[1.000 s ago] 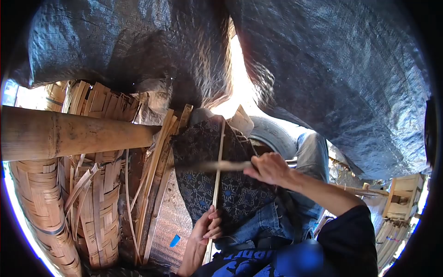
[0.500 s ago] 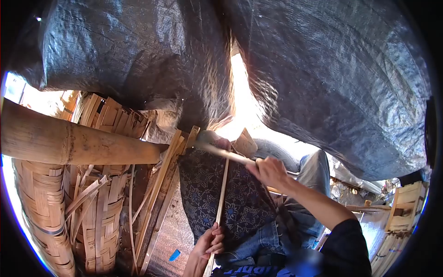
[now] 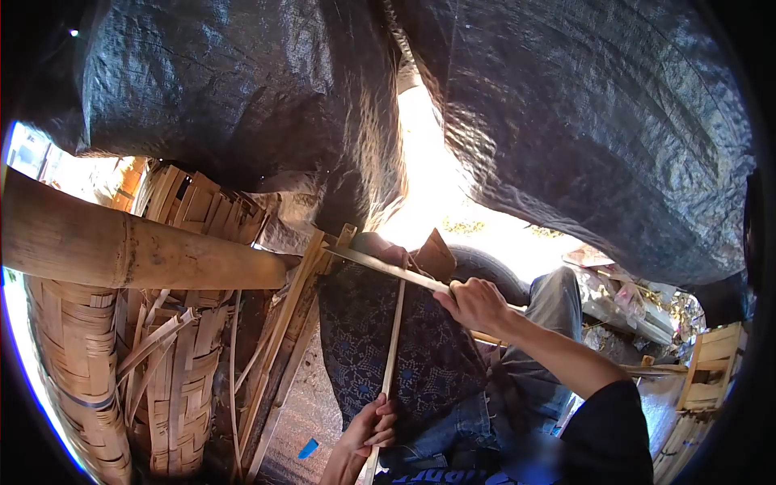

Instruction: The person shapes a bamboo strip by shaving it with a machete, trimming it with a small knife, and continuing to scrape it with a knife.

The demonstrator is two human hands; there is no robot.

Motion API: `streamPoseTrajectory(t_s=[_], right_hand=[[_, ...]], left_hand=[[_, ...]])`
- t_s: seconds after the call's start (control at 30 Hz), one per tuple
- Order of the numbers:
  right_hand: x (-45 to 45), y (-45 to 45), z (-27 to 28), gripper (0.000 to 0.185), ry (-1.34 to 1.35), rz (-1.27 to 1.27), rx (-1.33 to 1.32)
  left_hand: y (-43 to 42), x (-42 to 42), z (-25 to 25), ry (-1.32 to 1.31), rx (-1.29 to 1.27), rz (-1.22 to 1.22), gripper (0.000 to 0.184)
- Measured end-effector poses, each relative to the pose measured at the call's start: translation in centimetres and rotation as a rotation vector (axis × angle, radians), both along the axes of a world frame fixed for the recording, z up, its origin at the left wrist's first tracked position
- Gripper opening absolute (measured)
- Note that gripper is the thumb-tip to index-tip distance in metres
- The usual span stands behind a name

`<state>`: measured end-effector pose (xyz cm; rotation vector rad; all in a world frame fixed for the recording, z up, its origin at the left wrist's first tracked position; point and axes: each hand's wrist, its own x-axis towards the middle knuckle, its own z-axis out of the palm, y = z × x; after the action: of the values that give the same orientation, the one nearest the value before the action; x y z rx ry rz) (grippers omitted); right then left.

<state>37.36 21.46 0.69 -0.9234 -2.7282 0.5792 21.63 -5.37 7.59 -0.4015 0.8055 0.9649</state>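
My left hand (image 3: 370, 426), low in the middle of the head view, is closed around a long thin bamboo strip (image 3: 393, 343). The strip runs upward over a dark patterned cloth (image 3: 420, 352) spread across my lap. My right hand (image 3: 477, 305) grips the handle end of a long knife (image 3: 388, 269). Its blade points left and lies across the strip's upper end; whether the edge touches the strip I cannot tell. The blade's far end reaches upright wooden slats (image 3: 291, 311).
A thick bamboo pole (image 3: 162, 252) crosses the left side. Below it stand woven bamboo baskets (image 3: 81, 356). Dark plastic sheeting (image 3: 582, 121) hangs overhead, with a bright gap between its halves. A blue scrap (image 3: 308, 449) lies on the floor. A wooden crate (image 3: 711, 364) stands at right.
The knife, blurred by motion earlier, now shows sharply, with its blade slightly shifted. The right-hand sheeting has lifted, widening the bright gap. My left hand stays at nearly the same place on the strip.
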Motion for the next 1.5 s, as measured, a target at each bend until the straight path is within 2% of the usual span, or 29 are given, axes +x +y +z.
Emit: streamPoseTrajectory(t_s=[0.07,0.1,0.17,0.2,0.23,0.3,0.37,0.43,0.5,0.57,0.6,0.63,0.7,0.73,0.8,0.9,0.93,1.0,1.03,1.07,1.1,1.13,1.17,1.23,1.3,1.37,1.4,1.43,1.5], right_hand=[[0.7,-1.1,1.8,0.056,-0.097,0.066,-0.177],[1.3,-1.4,1.5,0.056,-0.102,0.068,-0.181],[2.4,-1.9,0.9,0.057,-0.139,0.193,-0.074],[2.2,-1.4,0.4,0.054,-0.181,0.114,-0.019],[2.0,-0.9,-2.6,0.049,0.092,0.032,0.367],[0.2,0.7,-3.3,0.045,0.181,-0.016,0.336],[-0.2,0.3,-2.1,0.047,0.116,0.029,0.324],[0.3,-1.3,-0.2,0.049,-0.016,0.048,-0.115],[1.0,-1.8,0.7,0.051,-0.081,0.116,-0.146],[1.2,-1.1,-0.3,0.048,-0.064,0.075,-0.016],[0.7,-0.2,-1.9,0.043,0.073,0.015,0.161],[-0.2,1.0,-2.9,0.038,0.187,0.008,0.942],[-0.6,2.6,-3.6,0.035,-0.045,0.085,0.392],[-0.5,2.2,-3.3,0.035,-0.039,0.077,0.387],[0.8,0.3,-2.2,0.039,-0.027,0.028,-0.019],[2.5,-0.8,-4.4,0.032,0.041,-0.051,-0.149],[2.8,0.0,-4.7,0.023,0.076,-0.119,-0.278],[4.3,1.8,-4.9,0.024,0.039,-0.036,-0.213],[4.9,2.2,-4.7,0.036,0.004,0.03,-0.143],[5.6,2.3,-4.1,0.036,-0.003,0.038,-0.157],[6.2,2.4,-2.6,0.045,0.008,0.102,0.219],[6.7,2.5,-1.1,0.057,0.022,0.166,0.602],[7.0,2.2,0.1,0.057,0.019,0.177,0.601],[7.5,0.3,2.1,0.048,0.026,0.302,0.62],[6.8,-1.6,3.6,0.044,0.082,0.318,0.627],[6.2,-3.2,3.8,0.038,0.074,0.372,0.384],[5.3,-3.8,4.2,0.024,0.093,0.332,0.369],[4.5,-4.0,4.9,0.024,0.099,0.328,0.367],[3.3,-3.8,6.0,0.038,-0.154,0.141,-0.317]], left_hand=[[-0.7,-0.3,-0.6,-0.033,0.031,-0.007,0.036],[-0.9,-0.2,-0.7,-0.038,0.028,-0.004,0.036],[-1.1,-0.1,-1.0,-0.035,0.061,-0.021,0.036],[-0.9,0.1,-0.9,-0.039,0.053,-0.02,0.036],[-0.4,0.4,-0.5,0.027,0.008,-0.029,0.036],[-0.5,0.5,-0.3,0.095,-0.042,-0.047,0.036],[-0.6,0.2,-0.9,0.035,0.029,-0.025,0.036],[-0.8,0.0,-0.9,0.037,0.023,-0.033,0.036],[-0.8,-0.1,-1.2,0.041,0.023,-0.034,0.036],[-0.8,0.2,-0.8,0.061,0.017,-0.02,0.037],[-0.9,0.4,-0.7,0.06,0.01,-0.021,0.037],[-0.8,0.5,-0.6,0.071,0.018,-0.041,0.037],[-0.6,0.6,-0.5,0.094,0.026,-0.071,0.038],[-0.8,0.7,-0.5,0.157,0.052,-0.11,0.038],[-1.2,0.5,-0.4,0.186,0.046,-0.104,0.039],[-0.4,0.7,0.0,0.129,0.078,-0.055,0.04],[0.1,1.1,0.4,0.127,0.079,-0.042,0.04],[0.9,2.2,1.3,0.404,0.04,-0.131,0.04],[1.4,2.2,1.8,0.401,0.029,-0.126,0.04],[1.9,2.2,2.3,0.591,0.029,-0.254,0.04],[2.3,2.2,2.6,0.779,0.035,-0.384,0.041],[2.7,2.2,2.8,0.838,0.017,-0.397,0.04],[3.2,2.2,2.8,0.831,0.014,-0.388,0.04],[4.5,1.9,2.8,1.014,0.073,-0.411,0.041],[6.5,1.4,3.1,1.033,0.029,-0.421,0.04],[7.5,0.9,1.5,1.194,0.085,-0.407,0.04],[8.1,1.0,1.6,1.161,0.068,-0.407,0.04],[8.1,1.1,1.5,1.167,0.066,-0.412,0.04],[7.9,1.2,1.0,1.219,0.103,-0.426,0.042]])
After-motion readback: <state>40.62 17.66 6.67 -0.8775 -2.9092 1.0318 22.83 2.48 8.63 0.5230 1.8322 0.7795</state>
